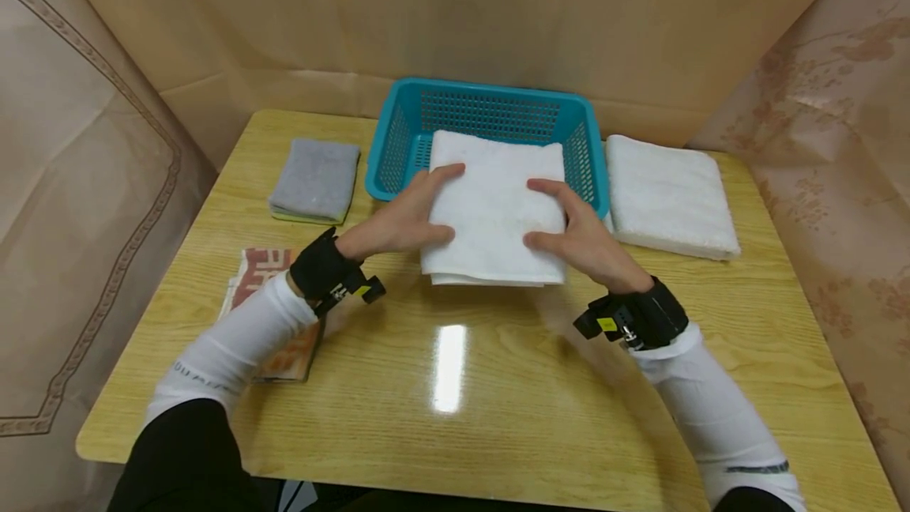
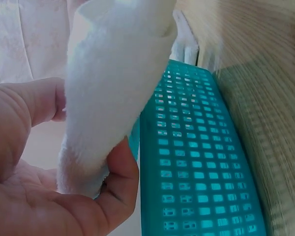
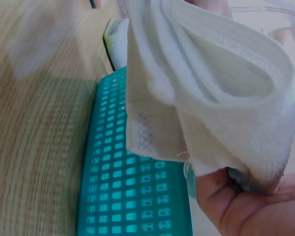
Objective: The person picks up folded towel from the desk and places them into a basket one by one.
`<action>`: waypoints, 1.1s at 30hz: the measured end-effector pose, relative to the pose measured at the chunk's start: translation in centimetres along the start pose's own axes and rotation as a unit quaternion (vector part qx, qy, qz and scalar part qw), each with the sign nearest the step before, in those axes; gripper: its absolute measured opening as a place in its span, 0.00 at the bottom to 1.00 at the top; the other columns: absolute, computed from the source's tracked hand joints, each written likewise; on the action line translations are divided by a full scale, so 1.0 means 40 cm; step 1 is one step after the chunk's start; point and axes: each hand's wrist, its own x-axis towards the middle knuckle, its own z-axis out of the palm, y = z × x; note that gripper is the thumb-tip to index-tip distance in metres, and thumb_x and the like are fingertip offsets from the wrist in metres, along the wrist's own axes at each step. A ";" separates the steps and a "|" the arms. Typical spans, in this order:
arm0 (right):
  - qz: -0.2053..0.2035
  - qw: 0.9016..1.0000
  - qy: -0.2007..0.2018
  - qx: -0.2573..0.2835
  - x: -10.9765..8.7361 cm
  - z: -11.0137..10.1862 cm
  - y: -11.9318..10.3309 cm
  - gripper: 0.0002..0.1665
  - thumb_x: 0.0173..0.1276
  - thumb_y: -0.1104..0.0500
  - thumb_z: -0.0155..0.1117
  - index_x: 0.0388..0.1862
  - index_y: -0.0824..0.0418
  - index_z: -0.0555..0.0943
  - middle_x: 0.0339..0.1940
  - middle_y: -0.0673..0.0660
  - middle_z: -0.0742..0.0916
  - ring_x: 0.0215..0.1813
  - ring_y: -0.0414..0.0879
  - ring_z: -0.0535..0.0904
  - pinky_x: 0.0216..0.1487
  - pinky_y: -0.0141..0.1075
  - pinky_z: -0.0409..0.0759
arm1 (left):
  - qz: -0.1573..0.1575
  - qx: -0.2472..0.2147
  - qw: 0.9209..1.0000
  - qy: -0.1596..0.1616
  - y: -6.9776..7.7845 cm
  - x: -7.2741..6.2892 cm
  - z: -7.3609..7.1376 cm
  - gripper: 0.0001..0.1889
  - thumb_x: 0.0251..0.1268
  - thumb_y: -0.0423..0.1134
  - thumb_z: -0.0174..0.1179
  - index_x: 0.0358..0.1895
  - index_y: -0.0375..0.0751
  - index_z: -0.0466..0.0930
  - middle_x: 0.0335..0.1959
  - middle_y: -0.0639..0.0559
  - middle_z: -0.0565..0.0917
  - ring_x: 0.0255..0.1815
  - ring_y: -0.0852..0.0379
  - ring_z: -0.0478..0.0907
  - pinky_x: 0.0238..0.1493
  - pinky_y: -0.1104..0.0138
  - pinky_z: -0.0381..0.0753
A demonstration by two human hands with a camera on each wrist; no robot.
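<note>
A folded white towel (image 1: 498,212) is held between my two hands, raised over the front rim of the blue-green plastic basket (image 1: 490,89). My left hand (image 1: 408,220) grips its left side, thumb on top and fingertips curled under the edge in the left wrist view. On the opposite side my right hand (image 1: 586,239) grips the towel the same way. From the right wrist view, the towel's layers (image 3: 211,93) hang in loose folds beside the basket's perforated wall (image 3: 118,182).
Right of the basket lies another folded white towel (image 1: 671,196). A folded grey cloth (image 1: 316,176) sits to its left. Nearer, a reddish-brown patterned cloth (image 1: 284,358) is partly hidden under my left forearm. All stand on a wooden table (image 1: 540,417), with draped sheeting behind.
</note>
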 end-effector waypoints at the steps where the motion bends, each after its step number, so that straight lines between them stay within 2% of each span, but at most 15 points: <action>1: 0.003 1.000 0.004 0.000 0.003 0.000 0.000 0.42 0.67 0.64 0.67 0.76 0.52 0.61 0.74 0.58 0.63 0.65 0.56 0.66 0.63 0.51 0.70 | 0.001 0.002 1.000 0.003 -0.001 0.003 -0.002 0.48 0.57 0.28 0.65 0.80 0.42 0.49 0.69 0.34 0.59 0.62 0.45 0.60 0.58 0.53 0.72; 4: 0.008 1.000 0.012 0.003 0.012 -0.001 -0.002 0.40 0.67 0.64 0.67 0.75 0.51 0.64 0.76 0.57 0.62 0.67 0.56 0.63 0.66 0.53 0.67 | 0.005 0.009 1.000 0.013 -0.003 0.013 -0.007 0.48 0.54 0.29 0.64 0.79 0.41 0.50 0.71 0.34 0.58 0.63 0.45 0.60 0.62 0.51 0.70; 8: -0.014 1.000 0.013 0.009 0.025 -0.005 -0.002 0.36 0.67 0.66 0.66 0.73 0.54 0.68 0.76 0.54 0.65 0.70 0.53 0.61 0.71 0.53 0.61 | 0.001 0.003 1.000 0.022 -0.005 0.024 -0.011 0.47 0.53 0.27 0.63 0.79 0.41 0.50 0.72 0.36 0.57 0.64 0.45 0.59 0.63 0.51 0.68; 12: -0.035 0.999 0.012 0.012 0.037 -0.009 0.002 0.33 0.67 0.66 0.66 0.71 0.57 0.71 0.74 0.54 0.68 0.69 0.51 0.62 0.71 0.53 0.60 | -0.010 -0.017 0.999 0.030 -0.003 0.032 -0.014 0.45 0.54 0.26 0.63 0.77 0.42 0.52 0.72 0.38 0.57 0.64 0.46 0.59 0.62 0.53 0.69; 15: -0.043 0.999 0.016 0.014 0.043 -0.011 0.005 0.31 0.68 0.66 0.65 0.70 0.58 0.73 0.73 0.55 0.70 0.69 0.51 0.63 0.69 0.52 0.61 | -0.014 -0.027 0.999 0.035 -0.003 0.038 -0.016 0.39 0.55 0.26 0.62 0.73 0.41 0.58 0.70 0.38 0.59 0.63 0.46 0.60 0.60 0.54 0.71; 19: -0.056 0.998 0.022 0.021 0.053 -0.011 0.008 0.28 0.68 0.65 0.66 0.67 0.60 0.76 0.70 0.55 0.74 0.69 0.48 0.64 0.69 0.49 0.62 | -0.020 -0.024 0.999 0.039 -0.004 0.043 -0.018 0.27 0.57 0.26 0.62 0.61 0.38 0.66 0.65 0.37 0.61 0.62 0.44 0.60 0.58 0.53 0.71; 24: -0.031 0.999 0.033 0.017 0.061 -0.013 0.005 0.23 0.69 0.63 0.66 0.63 0.60 0.79 0.70 0.56 0.74 0.70 0.49 0.63 0.69 0.48 0.62 | -0.030 -0.016 0.999 0.040 -0.008 0.051 -0.023 0.19 0.59 0.27 0.62 0.54 0.38 0.70 0.64 0.38 0.61 0.64 0.44 0.57 0.62 0.53 0.65; 29: -0.002 0.999 0.042 0.019 0.075 -0.019 0.005 0.23 0.69 0.62 0.66 0.63 0.59 0.80 0.72 0.55 0.72 0.71 0.49 0.61 0.71 0.48 0.60 | -0.039 -0.018 0.998 0.038 -0.011 0.061 -0.031 0.20 0.60 0.29 0.61 0.56 0.39 0.72 0.66 0.39 0.61 0.64 0.45 0.57 0.61 0.54 0.66; 33: 0.003 0.999 0.036 0.018 0.085 -0.024 0.002 0.24 0.70 0.61 0.65 0.65 0.59 0.79 0.72 0.54 0.72 0.71 0.49 0.61 0.71 0.48 0.61 | -0.047 -0.013 0.998 0.038 -0.010 0.071 -0.038 0.23 0.60 0.29 0.61 0.60 0.41 0.72 0.68 0.40 0.61 0.64 0.46 0.57 0.60 0.54 0.68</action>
